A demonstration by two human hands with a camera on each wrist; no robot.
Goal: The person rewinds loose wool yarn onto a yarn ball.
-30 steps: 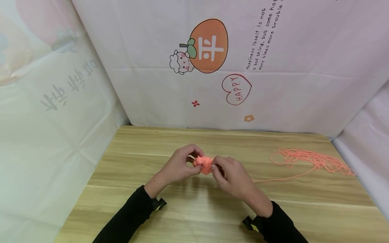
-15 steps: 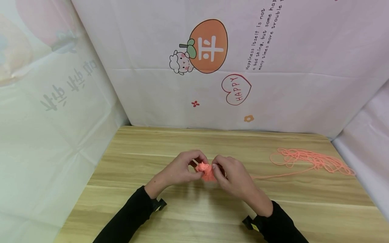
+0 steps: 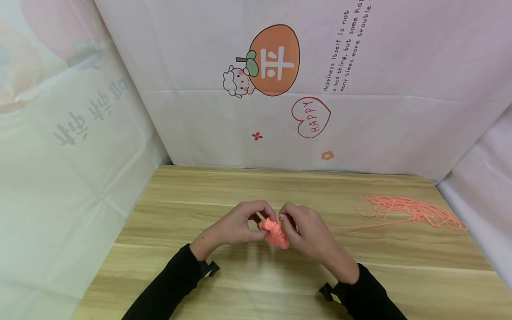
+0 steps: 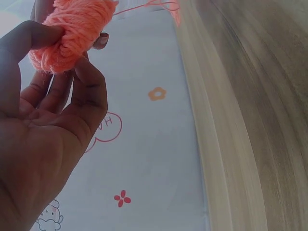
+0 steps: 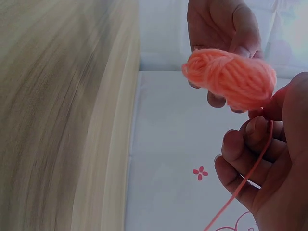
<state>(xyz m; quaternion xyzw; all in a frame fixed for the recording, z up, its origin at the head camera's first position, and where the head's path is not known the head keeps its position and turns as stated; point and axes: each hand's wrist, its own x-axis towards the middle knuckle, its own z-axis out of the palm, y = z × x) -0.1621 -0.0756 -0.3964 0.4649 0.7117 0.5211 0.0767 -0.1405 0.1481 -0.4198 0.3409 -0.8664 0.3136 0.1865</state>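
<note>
A small wound ball of coral yarn [image 3: 276, 234] is held up between both hands above the table. My left hand [image 3: 240, 222] pinches one end of it between thumb and fingers; in the left wrist view the thumb presses into the wound strands of the yarn ball [image 4: 77, 33]. My right hand [image 3: 306, 231] is at the ball's other side, thumb and forefinger pinching the yarn strand. In the right wrist view that strand [image 5: 240, 186] runs from the pinch down across the curled fingers, close beside the yarn ball [image 5: 236, 79].
Loose loops of the same yarn [image 3: 408, 209] lie at the right back of the wooden table [image 3: 192, 186], a single strand leading from them to my right hand. A white printed sheet [image 3: 192, 124] stands behind the table, with more white cloth at both sides.
The yarn ball has turned and come lower, its far end now tilting toward me. My left hand has shifted slightly right and down with it. The strand on the table has swung a little farther back.
</note>
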